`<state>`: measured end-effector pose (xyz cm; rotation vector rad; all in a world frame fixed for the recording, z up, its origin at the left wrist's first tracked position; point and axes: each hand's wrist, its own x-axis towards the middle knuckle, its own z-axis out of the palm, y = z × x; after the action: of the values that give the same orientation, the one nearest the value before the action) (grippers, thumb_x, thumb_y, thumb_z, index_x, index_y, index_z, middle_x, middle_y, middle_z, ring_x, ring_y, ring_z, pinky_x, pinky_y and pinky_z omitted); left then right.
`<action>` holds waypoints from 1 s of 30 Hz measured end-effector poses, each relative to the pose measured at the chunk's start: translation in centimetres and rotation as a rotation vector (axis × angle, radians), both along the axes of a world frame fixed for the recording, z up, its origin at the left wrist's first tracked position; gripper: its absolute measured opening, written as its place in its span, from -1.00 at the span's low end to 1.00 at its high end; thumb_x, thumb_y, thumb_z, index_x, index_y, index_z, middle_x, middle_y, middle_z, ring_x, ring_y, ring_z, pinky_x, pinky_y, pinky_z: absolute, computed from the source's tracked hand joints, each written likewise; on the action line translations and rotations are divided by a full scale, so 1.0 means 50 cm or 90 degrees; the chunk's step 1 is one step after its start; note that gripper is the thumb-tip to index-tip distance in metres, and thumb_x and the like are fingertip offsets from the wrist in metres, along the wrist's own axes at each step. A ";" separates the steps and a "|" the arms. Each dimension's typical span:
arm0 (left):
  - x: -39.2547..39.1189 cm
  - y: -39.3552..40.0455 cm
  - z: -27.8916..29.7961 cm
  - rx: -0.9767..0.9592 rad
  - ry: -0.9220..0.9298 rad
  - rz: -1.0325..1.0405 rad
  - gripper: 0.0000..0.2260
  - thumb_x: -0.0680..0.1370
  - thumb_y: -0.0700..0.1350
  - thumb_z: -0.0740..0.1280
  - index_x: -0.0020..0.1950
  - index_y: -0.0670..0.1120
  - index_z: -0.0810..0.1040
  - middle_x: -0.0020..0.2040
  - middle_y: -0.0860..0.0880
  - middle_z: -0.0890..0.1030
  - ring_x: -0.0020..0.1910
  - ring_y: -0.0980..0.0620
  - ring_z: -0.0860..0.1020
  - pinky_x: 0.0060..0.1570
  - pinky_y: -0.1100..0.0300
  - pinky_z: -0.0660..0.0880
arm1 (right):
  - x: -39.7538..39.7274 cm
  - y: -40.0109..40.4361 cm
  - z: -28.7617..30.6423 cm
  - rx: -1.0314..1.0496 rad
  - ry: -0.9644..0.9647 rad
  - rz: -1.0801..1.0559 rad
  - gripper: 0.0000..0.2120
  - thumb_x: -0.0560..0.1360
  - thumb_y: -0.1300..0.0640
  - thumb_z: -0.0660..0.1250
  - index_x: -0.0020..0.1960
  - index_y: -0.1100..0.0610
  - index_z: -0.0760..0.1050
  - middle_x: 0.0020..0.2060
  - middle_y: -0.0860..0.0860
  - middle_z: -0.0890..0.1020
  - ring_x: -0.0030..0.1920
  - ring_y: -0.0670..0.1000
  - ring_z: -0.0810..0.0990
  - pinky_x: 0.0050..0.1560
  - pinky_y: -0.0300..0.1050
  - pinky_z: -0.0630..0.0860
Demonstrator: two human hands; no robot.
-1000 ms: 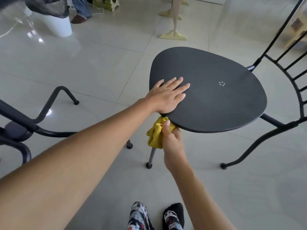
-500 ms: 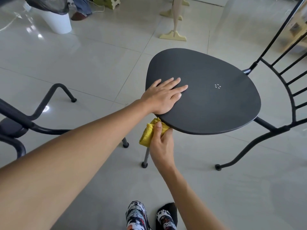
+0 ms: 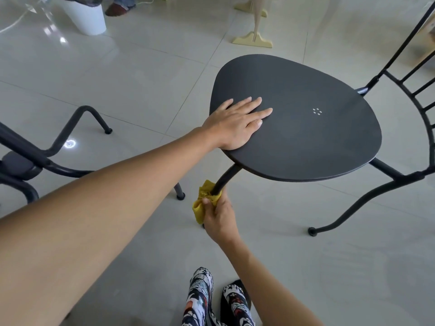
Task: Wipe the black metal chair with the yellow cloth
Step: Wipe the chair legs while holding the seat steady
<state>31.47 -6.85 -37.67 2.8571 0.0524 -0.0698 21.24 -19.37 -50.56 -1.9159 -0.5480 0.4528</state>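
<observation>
The black metal chair [image 3: 313, 142] stands on the tiled floor, its rounded seat facing me and its barred backrest at the right edge. My left hand [image 3: 237, 123] lies flat, fingers spread, on the near left part of the seat. Below the seat's edge, my right hand [image 3: 219, 217] grips the yellow cloth [image 3: 203, 202], which is wrapped around the chair's front leg [image 3: 227, 177] partway down. The lower end of that leg is hidden behind my hand and the cloth.
A second black metal chair frame [image 3: 58, 151] stands at the left, one foot close to the cloth. A white bin [image 3: 87, 17] and a pale wooden stand [image 3: 253, 40] sit at the back. My patterned trouser legs [image 3: 200, 300] are below.
My right hand has slid the yellow cloth from just under the seat's edge down along the front leg. My left hand has stayed flat on the seat.
</observation>
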 end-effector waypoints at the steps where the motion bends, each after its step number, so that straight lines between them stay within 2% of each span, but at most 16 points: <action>1: 0.000 0.001 -0.001 -0.001 0.003 0.001 -0.59 0.65 0.04 -0.15 0.52 0.21 0.01 0.57 0.10 -0.04 0.54 0.13 -0.09 0.49 0.03 -0.15 | 0.002 -0.003 -0.021 -0.005 0.001 0.016 -0.80 0.49 0.09 0.15 0.09 -0.09 0.36 -0.12 -0.17 0.60 -0.10 -0.01 0.62 -0.04 0.05 0.58; 4: 0.001 0.002 -0.004 -0.001 0.003 0.004 -0.59 0.65 0.04 -0.15 0.51 0.22 0.00 0.57 0.11 -0.05 0.54 0.14 -0.09 0.49 0.05 -0.16 | 0.014 -0.007 -0.088 -0.045 0.007 0.070 -0.79 0.45 0.00 0.12 0.08 -0.16 0.32 -0.09 -0.08 0.58 -0.07 0.10 0.60 -0.04 0.18 0.55; 7: 0.002 0.002 -0.006 -0.011 0.001 0.006 -0.59 0.65 0.04 -0.14 0.51 0.23 0.02 0.57 0.13 -0.04 0.53 0.16 -0.09 0.49 0.07 -0.16 | 0.029 -0.014 -0.147 -0.096 0.053 0.133 -0.76 0.40 -0.06 0.10 0.06 -0.12 0.33 -0.11 -0.12 0.57 -0.05 0.07 0.61 0.02 0.11 0.55; 12: 0.002 0.002 -0.007 -0.025 -0.006 0.013 -0.60 0.65 0.03 -0.12 0.50 0.25 0.05 0.56 0.15 -0.02 0.53 0.19 -0.08 0.49 0.09 -0.16 | 0.044 -0.020 -0.239 -0.074 0.152 0.188 -0.77 0.39 0.05 0.11 0.02 -0.01 0.37 -0.21 -0.17 0.55 -0.22 0.01 0.59 -0.16 0.12 0.60; 16: 0.003 0.000 -0.005 -0.032 -0.005 0.018 -0.60 0.65 0.03 -0.12 0.49 0.27 0.07 0.56 0.17 -0.01 0.52 0.22 -0.08 0.49 0.11 -0.17 | 0.048 -0.026 -0.332 -0.109 0.200 0.207 -0.75 0.37 -0.02 0.10 0.03 -0.04 0.36 -0.22 -0.17 0.54 -0.18 0.11 0.59 -0.11 0.19 0.59; 18: 0.001 0.000 -0.004 -0.031 -0.001 0.018 -0.60 0.65 0.03 -0.12 0.48 0.28 0.07 0.56 0.19 -0.02 0.52 0.23 -0.09 0.48 0.12 -0.18 | 0.052 -0.026 -0.351 -0.129 0.205 0.218 -0.76 0.37 0.01 0.10 0.02 -0.02 0.36 -0.22 -0.15 0.55 -0.22 0.07 0.59 -0.11 0.19 0.59; 20: 0.001 -0.001 -0.003 -0.031 0.003 0.019 -0.60 0.65 0.03 -0.12 0.48 0.29 0.06 0.55 0.20 -0.02 0.52 0.24 -0.09 0.48 0.13 -0.18 | 0.066 -0.026 -0.375 -0.166 0.215 0.250 -0.79 0.40 0.07 0.12 0.02 0.00 0.36 -0.19 -0.15 0.56 -0.19 0.02 0.60 -0.02 0.18 0.58; 24: 0.000 -0.001 -0.001 -0.034 0.002 0.022 -0.61 0.65 0.03 -0.12 0.48 0.29 0.07 0.55 0.21 -0.02 0.51 0.25 -0.09 0.47 0.14 -0.18 | 0.079 -0.025 -0.336 -0.227 0.202 0.295 -0.84 0.48 0.16 0.15 0.04 0.03 0.39 -0.15 -0.14 0.57 -0.09 0.04 0.63 0.10 0.07 0.55; 27: -0.001 -0.002 -0.001 -0.036 0.000 0.021 -0.61 0.65 0.04 -0.11 0.48 0.29 0.08 0.55 0.20 -0.01 0.52 0.24 -0.09 0.48 0.13 -0.18 | 0.075 -0.031 -0.292 -0.233 0.149 0.271 -0.79 0.54 0.22 0.16 0.15 0.10 0.42 -0.11 -0.08 0.61 -0.06 0.02 0.60 0.02 -0.29 0.48; 28: -0.001 -0.002 -0.001 -0.039 0.000 0.021 -0.61 0.65 0.04 -0.11 0.48 0.29 0.08 0.55 0.20 -0.01 0.52 0.24 -0.08 0.48 0.13 -0.17 | 0.074 -0.033 -0.277 -0.233 0.129 0.268 -0.79 0.55 0.22 0.16 0.16 0.11 0.43 -0.10 -0.05 0.63 -0.06 0.02 0.60 -0.03 -0.33 0.45; 30: 0.000 -0.001 0.000 -0.045 -0.002 0.023 -0.61 0.65 0.04 -0.10 0.47 0.29 0.09 0.55 0.20 0.00 0.52 0.24 -0.08 0.48 0.13 -0.17 | 0.073 -0.036 -0.248 -0.219 0.089 0.269 -0.81 0.54 0.19 0.17 0.14 0.12 0.42 -0.06 0.02 0.65 -0.04 0.07 0.60 0.00 -0.20 0.48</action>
<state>31.49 -6.90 -37.66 2.7839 0.1001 -0.0595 24.88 -21.19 -62.96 -2.0703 -0.8289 0.9991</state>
